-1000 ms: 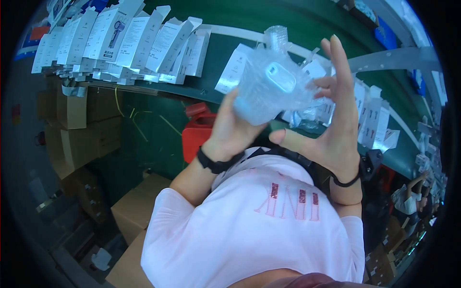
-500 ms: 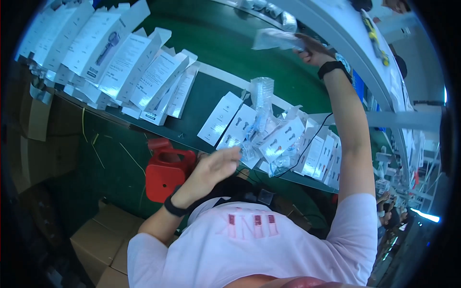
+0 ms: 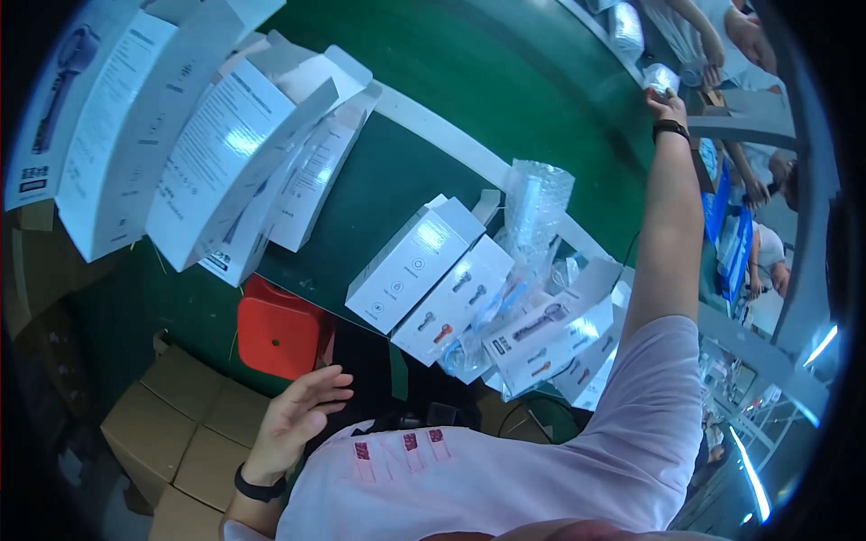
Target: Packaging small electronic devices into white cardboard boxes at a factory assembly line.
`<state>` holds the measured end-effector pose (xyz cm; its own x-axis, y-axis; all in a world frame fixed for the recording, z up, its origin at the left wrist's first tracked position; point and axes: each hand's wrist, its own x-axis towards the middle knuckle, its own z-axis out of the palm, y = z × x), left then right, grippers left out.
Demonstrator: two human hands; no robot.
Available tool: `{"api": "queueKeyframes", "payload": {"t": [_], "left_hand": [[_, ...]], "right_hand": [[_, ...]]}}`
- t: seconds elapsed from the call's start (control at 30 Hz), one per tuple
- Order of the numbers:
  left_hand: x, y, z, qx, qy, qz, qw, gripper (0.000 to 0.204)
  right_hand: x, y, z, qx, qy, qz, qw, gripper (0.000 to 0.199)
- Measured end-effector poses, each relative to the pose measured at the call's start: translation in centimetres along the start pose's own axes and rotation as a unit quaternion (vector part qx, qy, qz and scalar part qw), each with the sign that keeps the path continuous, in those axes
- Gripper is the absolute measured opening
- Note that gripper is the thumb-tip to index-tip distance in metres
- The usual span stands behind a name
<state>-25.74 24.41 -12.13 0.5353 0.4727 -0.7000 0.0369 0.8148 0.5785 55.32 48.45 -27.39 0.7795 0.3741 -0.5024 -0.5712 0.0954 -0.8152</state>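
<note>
My right hand point(image 3: 666, 104) is stretched far out over the green belt to its far edge. Its fingers are closed on a small bubble-wrapped package point(image 3: 661, 78); what lies inside the wrap cannot be made out. Close to my body, my left hand point(image 3: 302, 413) hangs in the air with loosely bent fingers and nothing in it. Ahead of me stand several white printed boxes point(image 3: 415, 263) on the dark green worktop point(image 3: 361, 236). A roll-shaped bubble-wrap sleeve point(image 3: 538, 200) stands behind them, with clear plastic bags point(image 3: 469, 354) among the boxes.
A row of larger open white boxes point(image 3: 216, 149) fills the left of the worktop. A red plastic stool point(image 3: 278, 334) and brown cartons point(image 3: 185, 406) are below. More wrapped packages point(image 3: 625, 32) lie along the belt's far side, where other people's arms point(image 3: 699, 27) show. A grey frame post point(image 3: 758, 347) stands right.
My right hand has reached farther out with the wrapped package, to the belt's far edge. My left hand has drawn back from the boxes toward the lower left. The view has shifted.
</note>
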Motion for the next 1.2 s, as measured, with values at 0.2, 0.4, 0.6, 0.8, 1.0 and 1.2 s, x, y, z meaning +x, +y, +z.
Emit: {"api": "queueKeyframes", "payload": {"t": [0.2,0.4,0.6,0.8,1.0,1.2], "left_hand": [[1.9,-1.5,-0.2,-0.020,0.041,-0.016,0.999,0.068],[2.6,-2.0,0.1,-0.006,0.056,-0.006,0.998,0.066],[1.2,0.6,1.5,-0.013,0.026,0.044,0.999,0.060],[0.7,4.5,4.2,0.007,-0.089,0.113,0.990,0.064],[1.2,6.0,7.9,0.077,-0.115,0.199,0.970,0.075],[7.2,7.2,14.8,0.352,0.036,0.530,0.771,0.107]], "right_hand": [[3.8,1.3,0.3,-0.050,-0.083,-0.109,0.989,0.040],[-3.6,4.0,3.7,-0.260,-0.039,0.012,0.965,0.063],[-22.1,6.6,4.1,-0.674,-0.223,-0.167,0.685,0.043],[-33.4,10.8,0.6,-0.747,-0.498,-0.080,0.433,0.023],[-44.7,1.7,-0.5,-0.749,-0.468,-0.205,0.423,0.018],[-57.3,-2.4,-2.0,-0.641,-0.316,-0.441,0.543,0.016]]}}
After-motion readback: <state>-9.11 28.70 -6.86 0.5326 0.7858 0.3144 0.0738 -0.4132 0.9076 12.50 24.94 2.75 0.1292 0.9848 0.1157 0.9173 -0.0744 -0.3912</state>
